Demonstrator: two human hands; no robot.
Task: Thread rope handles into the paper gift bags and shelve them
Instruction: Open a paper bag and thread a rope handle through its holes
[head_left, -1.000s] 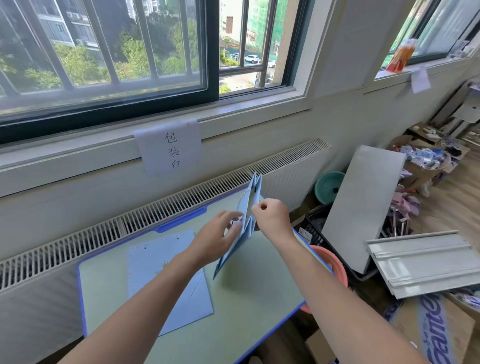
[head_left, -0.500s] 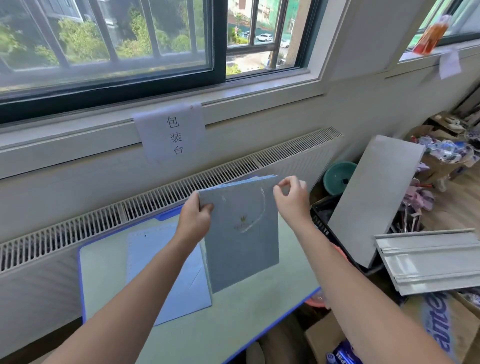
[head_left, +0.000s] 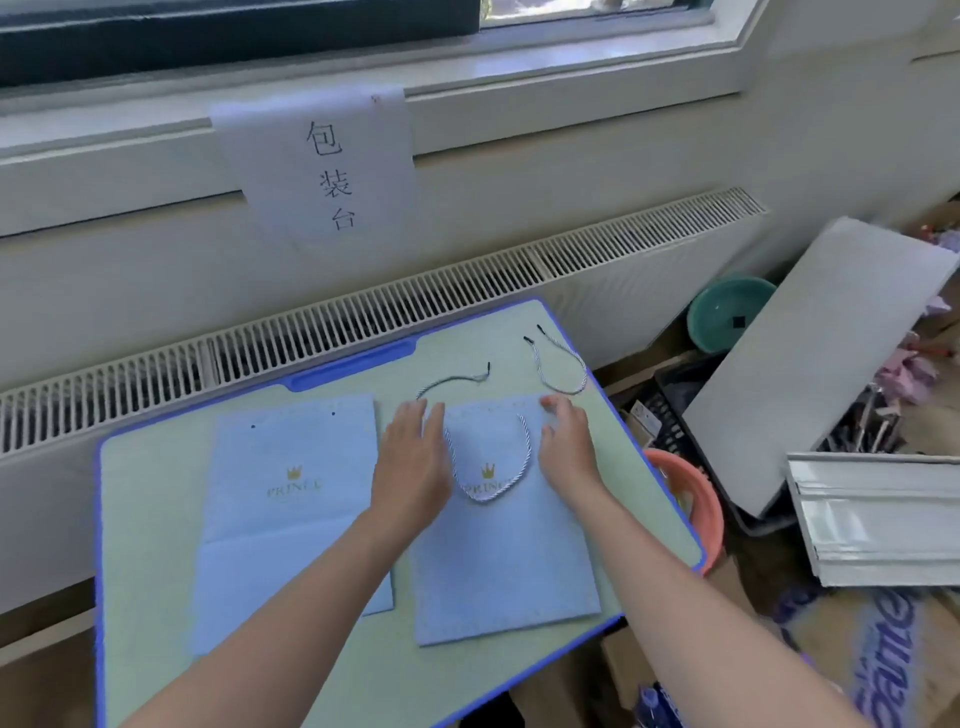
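**Gift bag laid flat on the counter, both hands spread over it**

A person looks down at a pale green counter (head_left: 156, 597) with a blue rim. A light blue paper gift bag (head_left: 498, 561) lies flat on its right half, one twisted rope handle (head_left: 488, 467) already looped across its face. The left hand (head_left: 413, 462) rests flat on the bag's upper left edge, fingers straight. The right hand (head_left: 566, 447) touches the upper right corner, fingers relaxed and gripping nothing. A second bag (head_left: 291, 514), without a handle, lies just beside it to the left. Two loose ropes (head_left: 563, 364) wait near the counter's far edge.

The bag looks light, thin and easily creased; it is likely best taken by its stiffer top edge near the punched holes. The rope appears soft and limp, best pinched at its dark tipped ends.

Half a second earlier, both hands held this bag upright in the air by its top corners; now it lies flat.
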